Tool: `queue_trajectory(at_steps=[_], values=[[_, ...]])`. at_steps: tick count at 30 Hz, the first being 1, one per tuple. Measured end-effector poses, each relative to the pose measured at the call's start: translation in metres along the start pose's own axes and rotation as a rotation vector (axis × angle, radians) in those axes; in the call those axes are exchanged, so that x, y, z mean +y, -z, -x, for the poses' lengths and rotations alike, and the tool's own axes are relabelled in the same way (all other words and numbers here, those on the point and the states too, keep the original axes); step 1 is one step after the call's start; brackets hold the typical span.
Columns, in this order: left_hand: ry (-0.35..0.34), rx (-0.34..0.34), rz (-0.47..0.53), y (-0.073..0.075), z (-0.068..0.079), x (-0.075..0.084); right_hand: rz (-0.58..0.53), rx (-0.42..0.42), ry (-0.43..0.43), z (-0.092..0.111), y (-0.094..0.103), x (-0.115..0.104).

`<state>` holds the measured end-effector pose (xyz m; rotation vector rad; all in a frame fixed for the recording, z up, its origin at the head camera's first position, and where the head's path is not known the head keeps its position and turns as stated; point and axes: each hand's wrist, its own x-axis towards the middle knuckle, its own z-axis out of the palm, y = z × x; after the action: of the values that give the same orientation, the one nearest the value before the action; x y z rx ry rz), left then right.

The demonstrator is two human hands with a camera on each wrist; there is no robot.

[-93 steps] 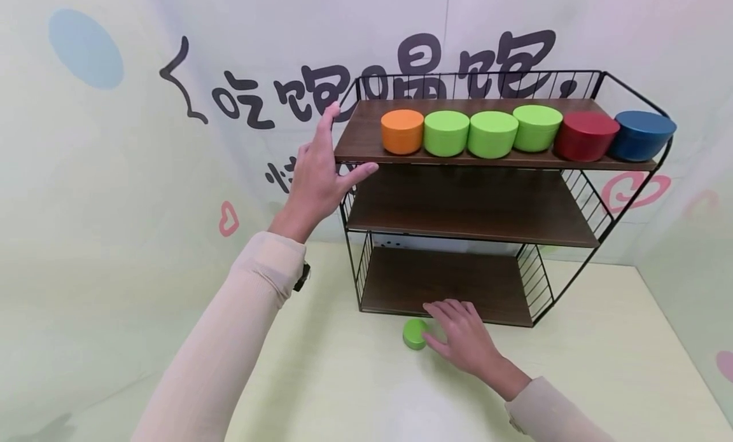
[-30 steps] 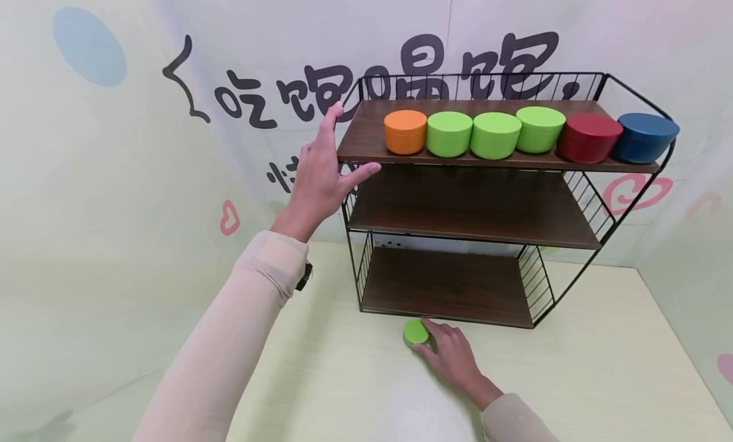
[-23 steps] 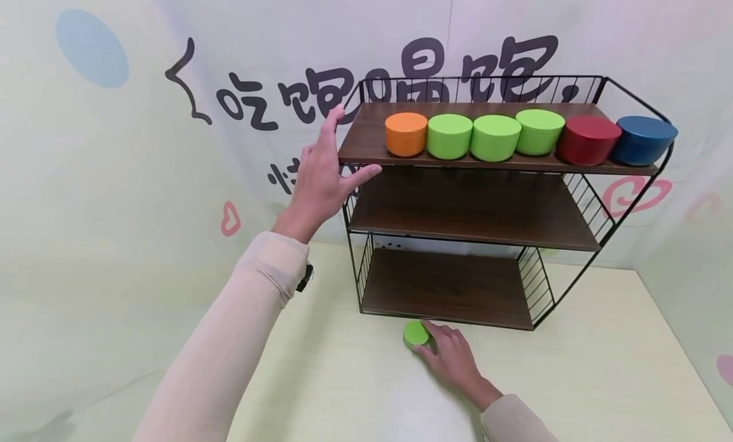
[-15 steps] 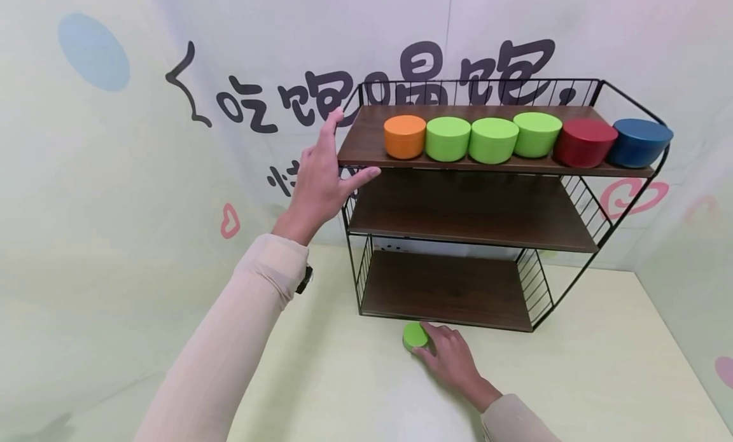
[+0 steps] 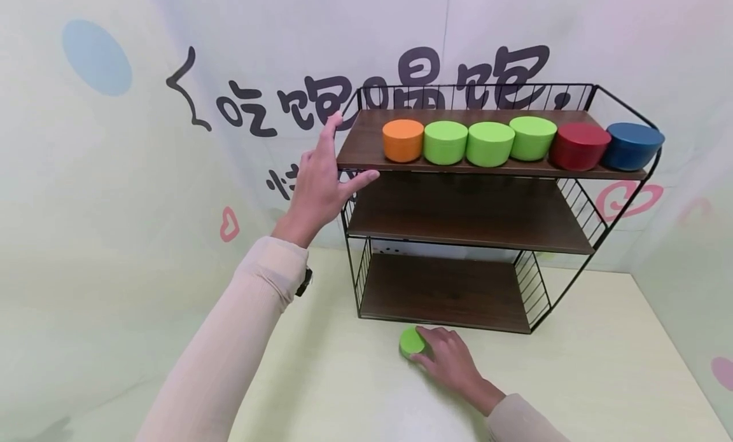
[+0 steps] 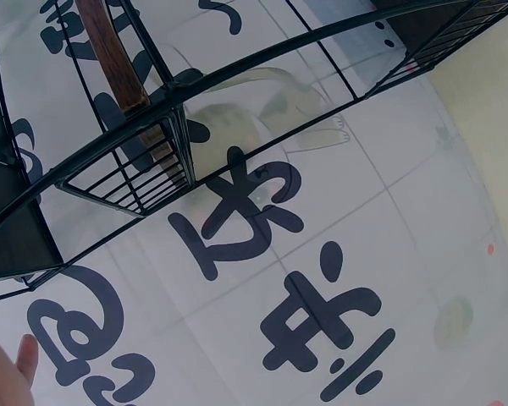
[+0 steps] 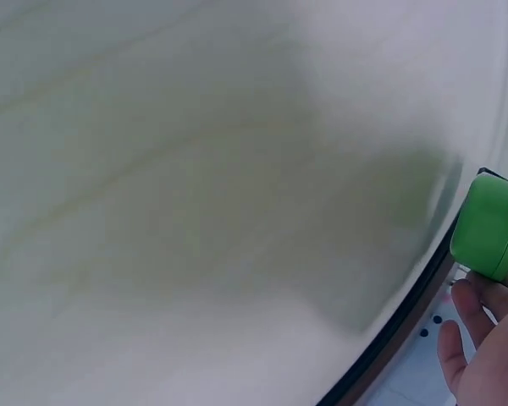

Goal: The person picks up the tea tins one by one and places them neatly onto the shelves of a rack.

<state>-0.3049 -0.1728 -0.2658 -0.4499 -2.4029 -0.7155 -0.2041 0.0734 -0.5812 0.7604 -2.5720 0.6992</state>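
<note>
In the head view, my right hand (image 5: 452, 359) pinches a small round green tin (image 5: 411, 343) between thumb and fingers. The tin is tilted, just in front of the rack's bottom board. Its smooth side shows between thumb and fingertips in the right wrist view, the green tin (image 7: 488, 227) being at the right edge there. My left hand (image 5: 317, 181) grips the upper left corner of a black wire rack with dark wooden boards (image 5: 469, 210), thumb across the front edge and fingers along the side. Only the fingertips (image 6: 25, 355) show in the left wrist view.
Along the rack's top board stand an orange tin (image 5: 403, 140), several green tins (image 5: 445, 143), a red tin (image 5: 579, 146) and a blue tin (image 5: 633, 147). The rack stands on a pale table (image 5: 343, 391) against a wall (image 5: 258, 194) with large black lettering.
The right hand, earlier spread beside the green tin, has closed its fingers on it. The tin is now tilted and slightly farther left. My left hand stays at the rack corner.
</note>
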Motion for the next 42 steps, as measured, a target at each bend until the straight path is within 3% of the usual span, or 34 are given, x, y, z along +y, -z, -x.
queue_trajectory(at_steps=[8,19,42], values=[[0.002,-0.001,-0.002,0.000,0.001,0.000,0.029,0.008,0.092,-0.007,0.019,-0.005],[0.000,-0.002,-0.008,0.000,0.000,0.000,0.024,0.009,0.131,-0.018,0.043,-0.017],[-0.006,-0.004,-0.015,0.000,0.000,0.000,-0.028,0.123,0.377,-0.047,0.099,-0.043]])
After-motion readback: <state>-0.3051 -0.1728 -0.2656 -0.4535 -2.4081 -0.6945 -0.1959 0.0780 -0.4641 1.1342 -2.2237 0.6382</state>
